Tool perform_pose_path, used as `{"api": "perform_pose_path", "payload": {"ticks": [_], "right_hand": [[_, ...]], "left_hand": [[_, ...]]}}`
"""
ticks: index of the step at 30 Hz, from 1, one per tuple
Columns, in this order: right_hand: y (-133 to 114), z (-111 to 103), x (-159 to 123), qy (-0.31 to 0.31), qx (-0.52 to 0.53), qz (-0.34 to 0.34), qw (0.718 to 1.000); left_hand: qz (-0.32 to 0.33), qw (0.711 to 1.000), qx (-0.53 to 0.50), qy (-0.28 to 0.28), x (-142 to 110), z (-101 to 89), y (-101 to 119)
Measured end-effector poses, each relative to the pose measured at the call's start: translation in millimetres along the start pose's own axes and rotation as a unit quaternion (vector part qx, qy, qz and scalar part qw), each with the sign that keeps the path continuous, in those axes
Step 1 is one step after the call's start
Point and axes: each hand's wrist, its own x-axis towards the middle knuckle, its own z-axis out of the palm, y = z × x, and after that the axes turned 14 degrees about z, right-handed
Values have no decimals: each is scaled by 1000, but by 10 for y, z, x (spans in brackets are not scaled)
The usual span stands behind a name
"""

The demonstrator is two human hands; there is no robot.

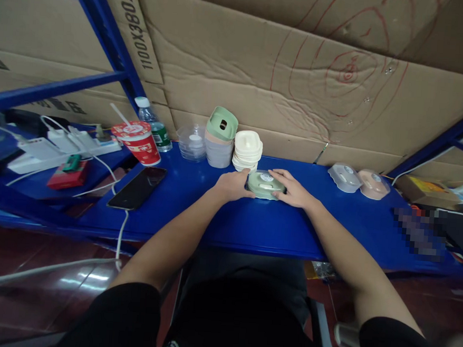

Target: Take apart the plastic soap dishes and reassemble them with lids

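Note:
A pale green lidded plastic box (pixel 265 183) with a round label on top sits on the blue shelf in front of me. My left hand (pixel 235 186) grips its left end, and my right hand (pixel 293 189) holds its right side with fingers over the lid's edge. Just behind my left hand rises a stack of cream lids (pixel 248 148). Beside that stands a stack of box parts (pixel 220 141), green on top with pinkish and grey ones below. Some clear round plastic bowls (pixel 193 143) are left of these. At the right lie a grey lidded box (pixel 344 178) and a pinkish lidded box (pixel 374 184).
On the left are a phone (pixel 137 188), a red paper cup (pixel 138 143) with a straw, a water bottle (pixel 154 126) and a white power strip (pixel 38 154) with cables. Cardboard (pixel 232 52) backs the blue shelf (pixel 251 228). A small carton (pixel 428 192) stands far right.

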Motion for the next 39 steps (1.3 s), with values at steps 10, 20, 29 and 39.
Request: {"api": "perform_pose_path", "payload": {"ticks": [10,20,29,39], "right_hand": [[20,2,-3,-10,40,37,998],[189,-132,5,-31,100,61,993],[727,-787,-397,39,-64,289,954],[869,-842,-447,92,-212,335,914]], "left_hand": [[30,999,18,-1,15,58,2],[48,999,-1,-4,27,120,-27],[56,998,11,-39,-35,89,21],[77,996,11,-43,-53,100,20]]}}
